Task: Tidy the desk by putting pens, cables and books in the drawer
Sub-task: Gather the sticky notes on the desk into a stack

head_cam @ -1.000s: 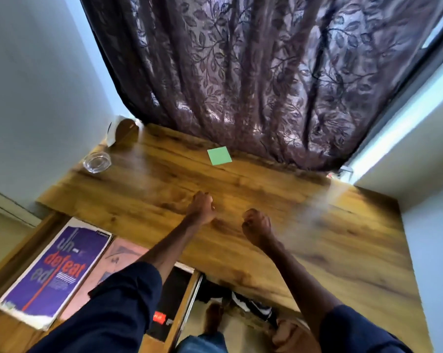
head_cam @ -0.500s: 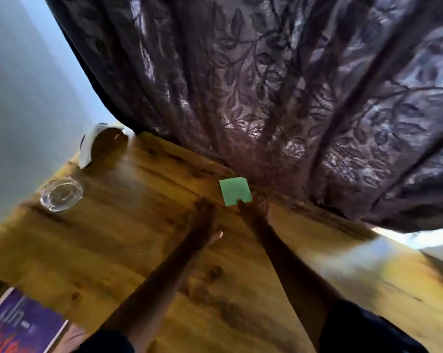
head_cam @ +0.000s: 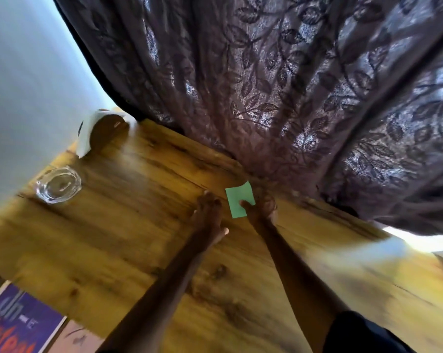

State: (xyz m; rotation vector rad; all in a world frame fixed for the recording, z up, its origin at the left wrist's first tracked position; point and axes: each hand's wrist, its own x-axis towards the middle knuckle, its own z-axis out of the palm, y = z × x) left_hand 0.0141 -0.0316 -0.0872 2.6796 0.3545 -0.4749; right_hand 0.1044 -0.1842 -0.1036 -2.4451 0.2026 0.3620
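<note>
A green note (head_cam: 238, 200) is pinched by the right hand (head_cam: 262, 207) at the counter's (head_cam: 128, 225) far edge, against the curtain (head_cam: 266, 85). The left hand (head_cam: 209, 212) is laid just left of it, and its fingers cannot be told.

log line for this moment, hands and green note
right hand: thumb on green note, pinching it by curtain | left hand: flat on desk beside note

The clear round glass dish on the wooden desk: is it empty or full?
Empty, it seems: through the clear round glass dish only the wooden desk shows, though the picture is blurred.
</note>
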